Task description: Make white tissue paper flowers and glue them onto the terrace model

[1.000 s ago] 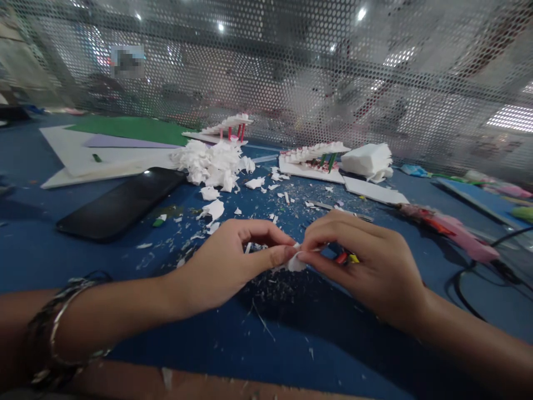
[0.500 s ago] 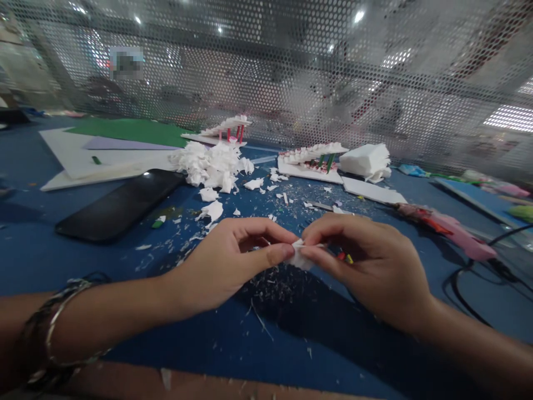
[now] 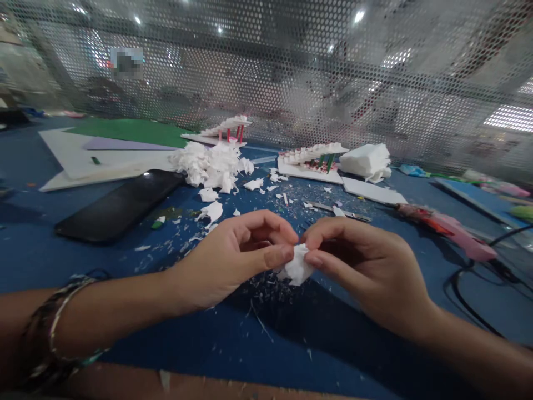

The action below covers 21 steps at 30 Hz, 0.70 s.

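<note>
Between my two hands is a small crumpled piece of white tissue paper [image 3: 298, 268], held above the blue table. My left hand [image 3: 237, 255] pinches its left edge between thumb and fingers. From the other side, my right hand [image 3: 366, 255] grips the upper right edge with thumb and forefinger. Beyond my left hand lies a heap of crumpled white tissue paper [image 3: 212, 164], with loose torn scraps [image 3: 211, 211] in front of it. Tweezers [image 3: 345, 211] lie on the table just past my right hand.
A black phone [image 3: 120, 205] lies at left by white, green and purple sheets [image 3: 125, 133]. Two small white models [image 3: 312, 158] and a tissue stack [image 3: 366, 161] stand before a perforated metal screen [image 3: 266, 72]. A pink glue gun [image 3: 453, 230] with its cord lies at right.
The tissue piece now hangs lower and shows more between my fingers. My right hand has shifted slightly, leaving more of the tweezers visible.
</note>
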Available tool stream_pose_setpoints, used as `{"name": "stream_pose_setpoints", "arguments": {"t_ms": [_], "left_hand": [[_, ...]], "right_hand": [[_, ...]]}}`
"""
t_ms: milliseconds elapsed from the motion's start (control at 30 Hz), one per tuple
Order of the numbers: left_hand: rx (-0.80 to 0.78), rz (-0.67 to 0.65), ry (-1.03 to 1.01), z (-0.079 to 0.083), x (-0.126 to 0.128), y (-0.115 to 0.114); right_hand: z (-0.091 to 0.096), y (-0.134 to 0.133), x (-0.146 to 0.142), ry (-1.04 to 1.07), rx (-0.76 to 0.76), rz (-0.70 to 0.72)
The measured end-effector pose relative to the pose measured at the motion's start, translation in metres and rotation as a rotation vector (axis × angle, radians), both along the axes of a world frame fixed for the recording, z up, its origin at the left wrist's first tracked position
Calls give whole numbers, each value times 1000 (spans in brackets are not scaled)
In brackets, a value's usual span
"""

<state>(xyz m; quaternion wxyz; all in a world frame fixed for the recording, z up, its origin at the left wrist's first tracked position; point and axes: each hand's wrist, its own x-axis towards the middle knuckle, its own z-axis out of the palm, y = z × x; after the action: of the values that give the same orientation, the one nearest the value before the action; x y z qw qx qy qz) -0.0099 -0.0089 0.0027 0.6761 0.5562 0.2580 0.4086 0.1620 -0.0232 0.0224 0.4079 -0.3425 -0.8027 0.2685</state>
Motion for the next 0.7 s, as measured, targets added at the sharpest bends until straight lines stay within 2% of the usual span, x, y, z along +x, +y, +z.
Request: {"name": "stream_pose_setpoints", "arguments": {"t_ms": [167,300,400,600,700], "left_hand": [[40,36,63,0,0,-1],[206,129,213,1,-1,-2],[327,152,322,1,-2,-4],[435,153,375,2,-3,-3],[403,154,390,3,-3,-1]], "right_hand": [[-1,1,0,-71,108,-28],[-1,2,0,-159,211,-67],[0,0,1,-207,263,-84],[0,-2,1,-230,287,-88],[-4,-1,3,-201,263,-67]]}}
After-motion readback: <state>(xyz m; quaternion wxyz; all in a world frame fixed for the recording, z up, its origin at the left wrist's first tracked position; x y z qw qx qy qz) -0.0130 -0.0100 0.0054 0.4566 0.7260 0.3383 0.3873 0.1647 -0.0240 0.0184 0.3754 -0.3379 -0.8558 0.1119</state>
